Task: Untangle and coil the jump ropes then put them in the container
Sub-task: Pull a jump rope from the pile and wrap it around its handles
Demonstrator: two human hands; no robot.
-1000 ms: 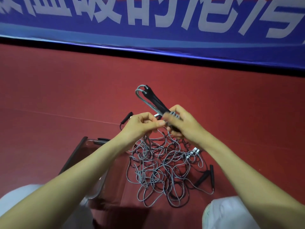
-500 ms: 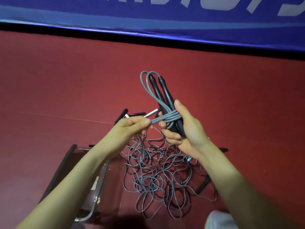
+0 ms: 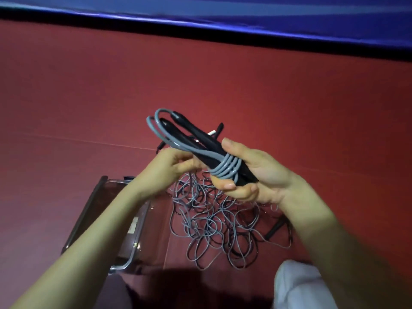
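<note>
My R hand (image 3: 256, 172) grips the coiled jump rope (image 3: 225, 167), grey cord wrapped round its black handles (image 3: 200, 139), held above the tangled pile of ropes (image 3: 214, 221) on the red floor (image 3: 89, 108). L hand (image 3: 171, 168) curls against it; can't tell if it pinches cord. Just left of the pile: the clear container (image 3: 133, 230).

One wide-angle camera rides on the person's head, facing forward and tilted down. Both forearms run in from the lower corners. The left hand (image 3: 170, 169) and right hand (image 3: 260, 175) meet at frame centre, closest to the lens, the right gripping a jump rope (image 3: 227, 167). The red floor (image 3: 89, 85) lies farther below, filling most of the frame. A blue banner (image 3: 289, 18) crosses the top edge, slanting down to the right.
</note>
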